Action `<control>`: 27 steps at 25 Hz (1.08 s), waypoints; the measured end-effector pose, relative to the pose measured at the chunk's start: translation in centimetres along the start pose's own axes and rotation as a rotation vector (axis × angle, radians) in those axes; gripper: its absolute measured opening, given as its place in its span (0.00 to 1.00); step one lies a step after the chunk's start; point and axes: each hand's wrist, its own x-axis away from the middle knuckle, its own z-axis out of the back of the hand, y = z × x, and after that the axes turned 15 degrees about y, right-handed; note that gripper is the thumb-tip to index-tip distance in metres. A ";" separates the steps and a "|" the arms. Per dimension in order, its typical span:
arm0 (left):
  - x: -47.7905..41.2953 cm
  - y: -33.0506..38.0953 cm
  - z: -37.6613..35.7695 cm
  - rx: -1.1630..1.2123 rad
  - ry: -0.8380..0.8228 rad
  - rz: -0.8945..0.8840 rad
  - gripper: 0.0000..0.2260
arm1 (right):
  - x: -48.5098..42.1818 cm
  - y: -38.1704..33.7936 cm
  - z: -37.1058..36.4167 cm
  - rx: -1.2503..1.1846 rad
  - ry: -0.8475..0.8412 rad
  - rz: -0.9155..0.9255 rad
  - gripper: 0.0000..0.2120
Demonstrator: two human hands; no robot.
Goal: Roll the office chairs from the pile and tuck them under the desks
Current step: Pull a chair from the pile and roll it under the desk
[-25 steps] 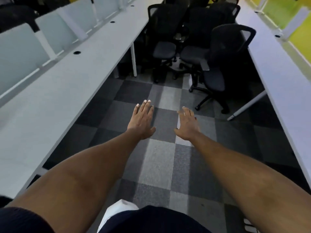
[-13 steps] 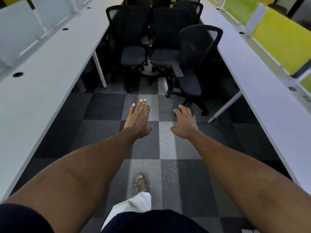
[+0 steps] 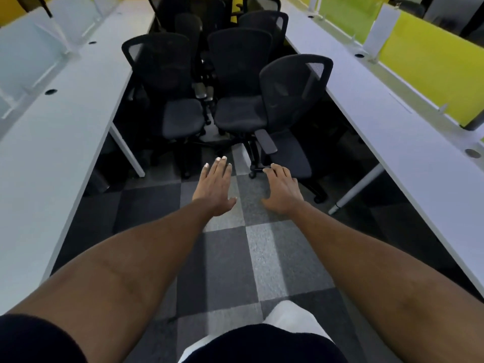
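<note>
Several black office chairs stand bunched in the aisle ahead, between two long white desks. The nearest chair is turned sideways on the right, its armrest pointing toward me. Two more chairs face me behind it, one on the left and one in the middle. My left hand and my right hand reach forward, palms down, fingers straight, holding nothing. My right hand's fingertips lie just short of the nearest chair's seat.
The left desk and the right desk line the aisle, each with slanted white legs. Yellow-green dividers stand behind the right desk, frosted panels behind the left. Checkered grey carpet covers the floor.
I have walked down the aisle, so the chair pile has come much closer. Both hands stay stretched out and now almost reach the nearest chair.
</note>
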 end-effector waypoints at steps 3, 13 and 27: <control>-7.5 -0.2 -2.5 0.025 -0.002 -0.014 0.46 | -7.1 3.4 -1.2 -0.002 -0.012 -0.044 0.45; -32.8 -1.4 -8.2 0.073 0.015 0.094 0.47 | -32.7 13.2 -2.9 -0.007 -0.068 0.038 0.42; -60.6 -5.2 -18.3 0.124 -0.003 0.021 0.45 | -60.4 20.5 -8.1 -0.069 0.028 -0.041 0.41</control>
